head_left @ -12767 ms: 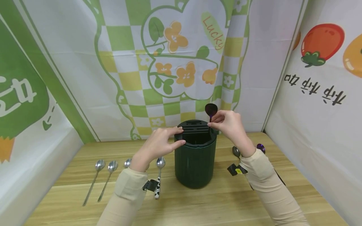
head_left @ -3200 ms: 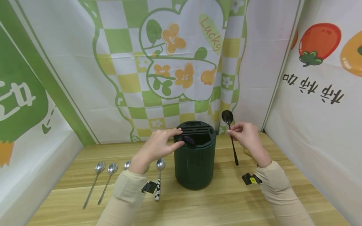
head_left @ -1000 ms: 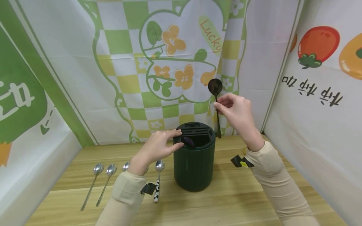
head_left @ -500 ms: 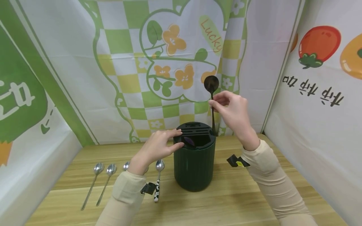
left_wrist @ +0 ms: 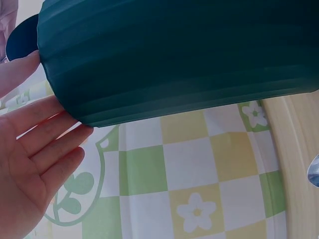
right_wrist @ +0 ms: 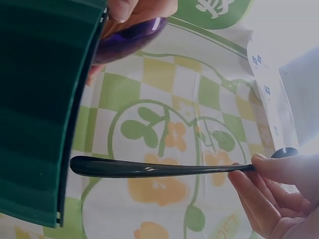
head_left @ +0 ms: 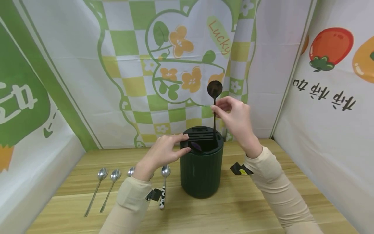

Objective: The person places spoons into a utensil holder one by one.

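A dark green ribbed holder (head_left: 200,175) with a slotted black top stands upright on the table. My left hand (head_left: 163,149) rests on its left rim, fingers straight and thumb apart, as the left wrist view also shows. With thumb and fingertips my right hand (head_left: 235,120) pinches the handle of a black spoon (head_left: 215,88), bowl up, over the holder's opening. In the right wrist view the handle's lower end lies just short of the rim. A purple spoon (right_wrist: 132,40) sticks out of the opening near my left hand.
Left of the holder several silver spoons lie on the wooden table (head_left: 233,208), among them one long spoon (head_left: 102,174) and one with a cow-patterned handle (head_left: 163,195). My left forearm partly hides others. A patterned cloth (head_left: 125,107) hangs behind.
Within the last second my right hand has carried the black spoon leftward, from beside the holder to above its opening. The purple spoon was not in the opening 12.8 s ago. My left hand stays put.
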Demonstrator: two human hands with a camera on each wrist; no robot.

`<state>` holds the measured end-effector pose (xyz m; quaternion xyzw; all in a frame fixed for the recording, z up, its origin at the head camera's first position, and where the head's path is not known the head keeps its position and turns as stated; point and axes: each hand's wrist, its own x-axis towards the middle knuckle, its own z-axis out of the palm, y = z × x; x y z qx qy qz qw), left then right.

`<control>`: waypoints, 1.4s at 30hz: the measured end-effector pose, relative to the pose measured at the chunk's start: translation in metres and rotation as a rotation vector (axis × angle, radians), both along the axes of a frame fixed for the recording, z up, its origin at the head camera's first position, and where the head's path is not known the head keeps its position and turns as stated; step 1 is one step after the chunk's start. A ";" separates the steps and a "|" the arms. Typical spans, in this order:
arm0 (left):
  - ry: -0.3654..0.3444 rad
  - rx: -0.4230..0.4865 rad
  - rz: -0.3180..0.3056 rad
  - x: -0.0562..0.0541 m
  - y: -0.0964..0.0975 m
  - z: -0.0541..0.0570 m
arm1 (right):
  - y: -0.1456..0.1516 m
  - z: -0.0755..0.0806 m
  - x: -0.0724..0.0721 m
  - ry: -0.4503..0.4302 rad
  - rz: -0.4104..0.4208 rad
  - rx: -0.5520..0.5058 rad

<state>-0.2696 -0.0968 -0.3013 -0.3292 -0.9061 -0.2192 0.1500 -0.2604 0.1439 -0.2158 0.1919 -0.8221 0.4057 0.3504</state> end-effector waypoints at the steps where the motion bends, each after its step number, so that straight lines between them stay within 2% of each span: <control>1: -0.001 -0.002 0.000 0.000 0.000 0.000 | -0.001 -0.001 0.000 -0.003 0.003 -0.003; 9: 0.007 -0.003 0.003 -0.001 0.000 0.000 | -0.006 -0.008 -0.006 -0.024 0.033 -0.015; 20: 0.018 0.006 -0.005 0.000 0.000 0.001 | -0.008 -0.020 -0.015 -0.054 0.025 -0.020; 42: 0.030 0.000 -0.006 0.001 -0.001 0.000 | -0.008 -0.040 -0.017 -0.054 0.026 0.028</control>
